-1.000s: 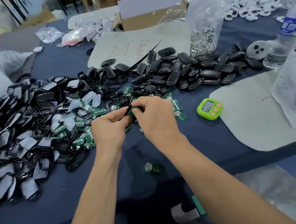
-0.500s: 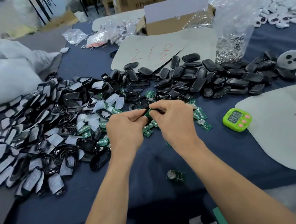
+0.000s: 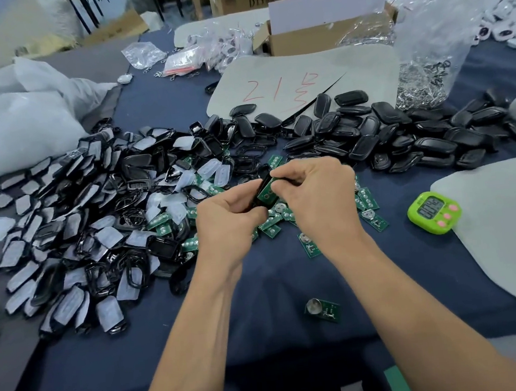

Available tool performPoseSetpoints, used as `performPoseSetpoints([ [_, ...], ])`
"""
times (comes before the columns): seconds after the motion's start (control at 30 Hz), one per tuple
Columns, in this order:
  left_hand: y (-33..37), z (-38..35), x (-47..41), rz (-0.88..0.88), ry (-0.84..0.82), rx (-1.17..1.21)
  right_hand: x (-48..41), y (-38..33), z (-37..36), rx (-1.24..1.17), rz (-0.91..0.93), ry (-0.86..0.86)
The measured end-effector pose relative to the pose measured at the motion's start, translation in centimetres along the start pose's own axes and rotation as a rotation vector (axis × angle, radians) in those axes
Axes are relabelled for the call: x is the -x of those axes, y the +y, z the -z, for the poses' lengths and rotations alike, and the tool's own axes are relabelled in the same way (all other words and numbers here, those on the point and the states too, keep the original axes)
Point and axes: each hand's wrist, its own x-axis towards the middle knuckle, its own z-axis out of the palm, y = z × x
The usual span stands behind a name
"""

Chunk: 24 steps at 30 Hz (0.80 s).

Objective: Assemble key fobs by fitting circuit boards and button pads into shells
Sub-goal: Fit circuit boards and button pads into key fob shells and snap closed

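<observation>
Both hands are raised just above the blue table cloth [image 3: 290, 286], fingertips meeting. A black shell [image 3: 261, 186] is pinched by the left hand [image 3: 227, 220], and a green circuit board [image 3: 267, 192] is pressed against it by the clenched thumb and forefinger of the right hand [image 3: 317, 199]. Whether the board is fully seated cannot be told, as the joint is partly covered by fingers. Loose green boards [image 3: 374, 220] are scattered directly beneath the hands. Shells with white button pads [image 3: 65, 232] are heaped to the left; closed black shells [image 3: 402, 137] lie behind. One board with a coin cell [image 3: 323, 309] lies apart, nearer the person. A green timer [image 3: 434, 212] sits to the right.
</observation>
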Motion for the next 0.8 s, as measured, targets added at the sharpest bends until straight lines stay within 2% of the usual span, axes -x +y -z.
performPoseSetpoints([
  [0.3, -0.2, 0.0, -0.3, 0.076, 0.013, 0.037, -0.5, -1.0, 0.4, 0.138, -0.017, -0.114],
  [0.43, -0.2, -0.3, -0.3, 0.070, 0.073, 0.049, -0.5, -1.2, 0.3, 0.134, -0.025, -0.099],
  [0.57, 0.0, -0.2, -0.3, 0.084, 0.062, 0.090, -0.4, -1.3, 0.3, 0.120, -0.019, -0.091],
  [0.8, -0.2, -0.2, -0.7, 0.094, 0.165, 0.090, 0.7, -1.8, -0.8, 0.202, 0.071, -0.058],
])
